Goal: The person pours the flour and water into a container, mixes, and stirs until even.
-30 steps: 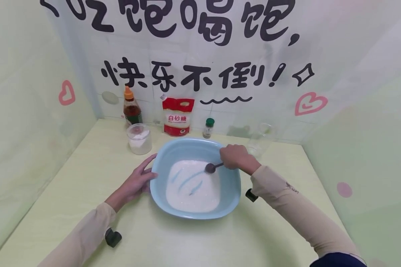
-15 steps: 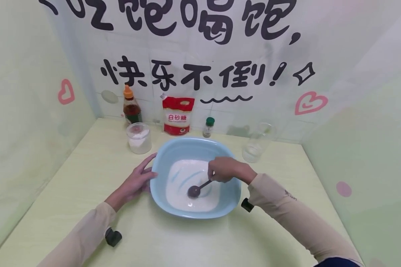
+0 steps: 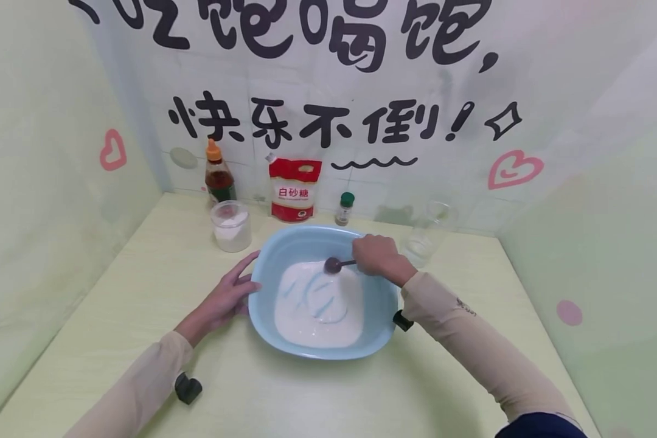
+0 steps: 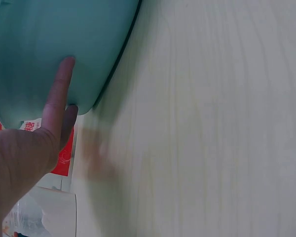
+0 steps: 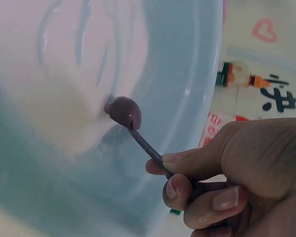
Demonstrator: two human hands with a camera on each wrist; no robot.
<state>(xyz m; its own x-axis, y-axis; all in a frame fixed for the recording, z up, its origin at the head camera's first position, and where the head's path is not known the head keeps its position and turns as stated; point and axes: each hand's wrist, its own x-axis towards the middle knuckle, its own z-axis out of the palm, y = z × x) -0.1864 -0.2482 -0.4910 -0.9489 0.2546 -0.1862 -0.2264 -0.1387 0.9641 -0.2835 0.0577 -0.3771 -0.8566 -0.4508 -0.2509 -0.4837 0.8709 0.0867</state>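
Observation:
A light blue plastic basin (image 3: 323, 353) stands on the table with a thick white liquid (image 3: 317, 304) spread over its bottom. My left hand (image 3: 227, 301) rests against the basin's left side; in the left wrist view its straight fingers (image 4: 59, 94) touch the outer wall. Over the far right part of the basin, my right hand (image 3: 376, 254) grips the handle of a dark brown measuring spoon (image 5: 124, 112) between thumb and curled fingers. The spoon's bowl lies at the far edge of the white liquid, where curved blue streaks show the basin bottom.
Behind the basin stand a clear tub of white powder (image 3: 232, 234), an orange-capped sauce bottle (image 3: 219, 180), a red and white sugar pouch (image 3: 294, 191) and a small green-capped jar (image 3: 344, 210). A clear glass container (image 3: 420, 243) stands at the back right, close behind my right hand.
The spoon swept from the far right of the liquid toward the near middle, then back to the far edge, leaving new curved streaks. My left hand stayed at the basin's side.

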